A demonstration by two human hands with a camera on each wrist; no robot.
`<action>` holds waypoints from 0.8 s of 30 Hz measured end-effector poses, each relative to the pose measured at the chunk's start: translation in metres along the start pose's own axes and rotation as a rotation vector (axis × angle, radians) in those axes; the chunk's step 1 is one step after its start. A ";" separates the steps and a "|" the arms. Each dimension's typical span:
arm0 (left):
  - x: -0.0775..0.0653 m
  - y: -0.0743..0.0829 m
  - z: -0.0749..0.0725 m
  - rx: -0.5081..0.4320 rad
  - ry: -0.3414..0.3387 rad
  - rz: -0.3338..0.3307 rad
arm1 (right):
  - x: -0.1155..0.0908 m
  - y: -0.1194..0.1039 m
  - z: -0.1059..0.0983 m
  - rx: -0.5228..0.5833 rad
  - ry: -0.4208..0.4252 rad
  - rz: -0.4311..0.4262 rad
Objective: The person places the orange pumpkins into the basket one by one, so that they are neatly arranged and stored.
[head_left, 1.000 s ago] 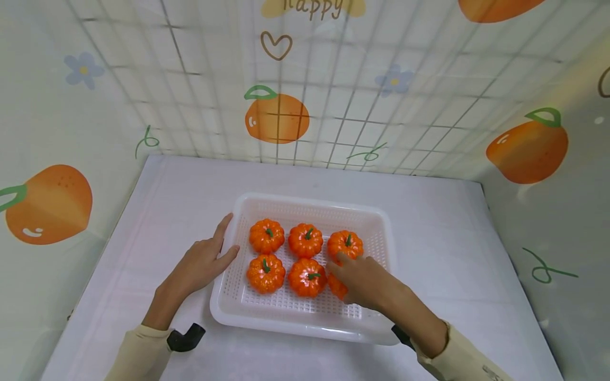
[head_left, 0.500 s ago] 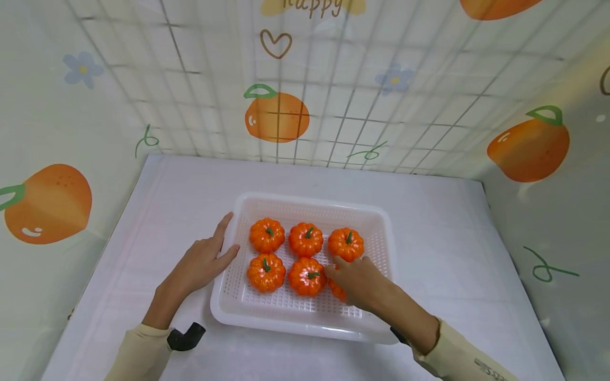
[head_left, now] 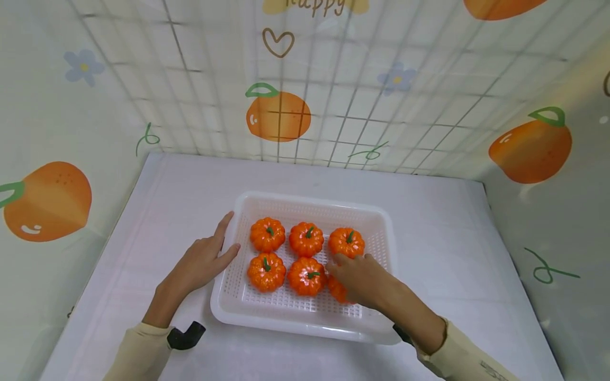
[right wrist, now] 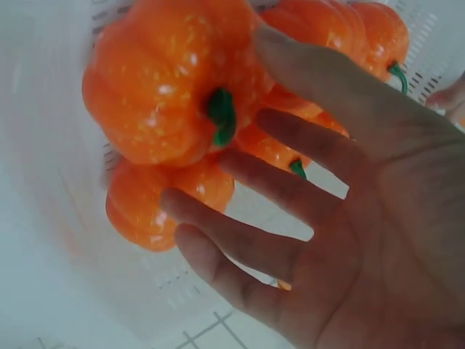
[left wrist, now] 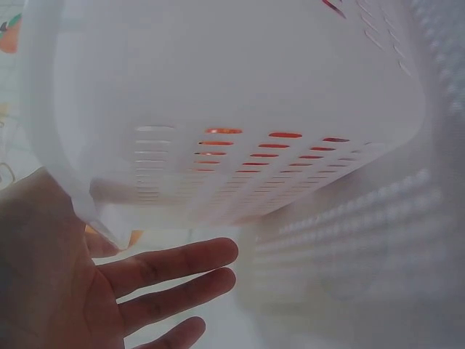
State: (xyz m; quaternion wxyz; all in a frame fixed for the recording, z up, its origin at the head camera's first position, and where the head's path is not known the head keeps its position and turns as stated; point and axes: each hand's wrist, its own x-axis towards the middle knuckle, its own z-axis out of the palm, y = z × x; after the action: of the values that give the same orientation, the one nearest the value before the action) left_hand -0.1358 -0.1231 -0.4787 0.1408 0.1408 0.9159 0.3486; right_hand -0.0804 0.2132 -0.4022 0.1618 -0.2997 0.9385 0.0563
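Note:
Orange toy pumpkins with green stems stand in two rows inside a white plastic basket [head_left: 305, 330]. My left hand [head_left: 202, 262] rests at the basket's left rim, and in the left wrist view its fingers [left wrist: 174, 263] stretch out straight beneath that rim. Over the front right pumpkin [head_left: 337, 290] hovers my right hand [head_left: 364, 280], which hides most of it in the head view. The right wrist view has this pumpkin [right wrist: 156, 87] close up, its stem visible, with the thumb at its side and the fingers extended and spread. The back right pumpkin [head_left: 346, 242] sits just beyond the fingertips.
The basket stands on a white-covered table [head_left: 438, 238]. Behind it rises a wall covering [head_left: 333, 106] printed with oranges, flowers and grid lines, with printed side walls left and right. Other pumpkins [head_left: 306, 277] fill the basket's middle and left.
My right hand shifts slightly toward the front left, then back right, staying over the front right pumpkin. My left hand and the basket keep their places.

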 end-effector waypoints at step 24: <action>-0.006 0.000 -0.004 0.192 0.093 0.098 | -0.012 0.022 -0.010 0.097 0.342 0.013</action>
State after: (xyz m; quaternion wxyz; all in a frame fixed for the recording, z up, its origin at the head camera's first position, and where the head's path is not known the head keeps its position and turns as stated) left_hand -0.1321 -0.1279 -0.4749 0.0667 0.1820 0.9427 0.2717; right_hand -0.0867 0.2357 -0.3890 0.0139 -0.2908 0.9558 -0.0399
